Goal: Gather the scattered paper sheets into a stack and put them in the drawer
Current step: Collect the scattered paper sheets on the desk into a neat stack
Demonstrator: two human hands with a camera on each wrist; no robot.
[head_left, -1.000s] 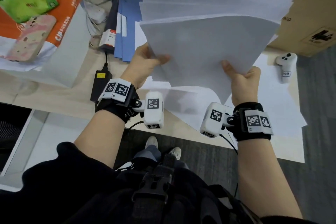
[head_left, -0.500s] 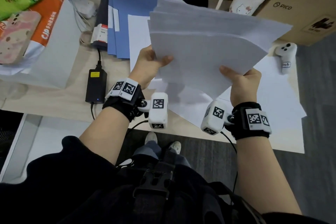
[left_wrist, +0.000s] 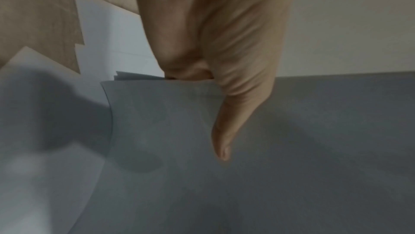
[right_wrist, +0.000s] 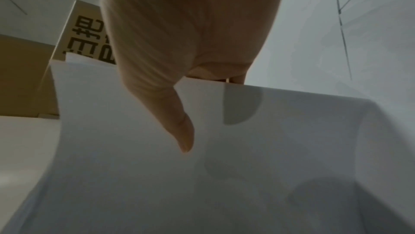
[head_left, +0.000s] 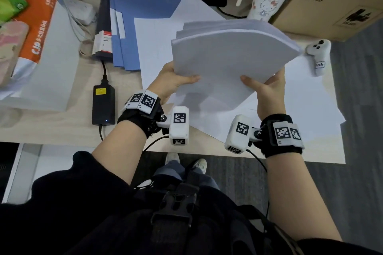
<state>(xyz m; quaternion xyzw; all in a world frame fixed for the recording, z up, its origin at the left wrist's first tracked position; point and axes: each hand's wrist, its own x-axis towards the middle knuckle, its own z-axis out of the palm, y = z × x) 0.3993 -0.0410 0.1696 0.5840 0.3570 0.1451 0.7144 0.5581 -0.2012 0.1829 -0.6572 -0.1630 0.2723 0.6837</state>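
Above desk (head_left: 62,126), both hands pinch stack (head_left: 223,64).

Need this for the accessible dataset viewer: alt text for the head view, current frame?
Seen from above, a person's left hand and right hand grip the near edge of a stack of white paper held above a wooden desk. More loose sheets lie on the desk beneath, with blue folders, a black power adapter and a cardboard box around them.

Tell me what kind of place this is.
Most likely an office desk: blue document folders, a wrapped ream of copy paper and a laptop power adapter lie on the desk, with loose paper sheets.
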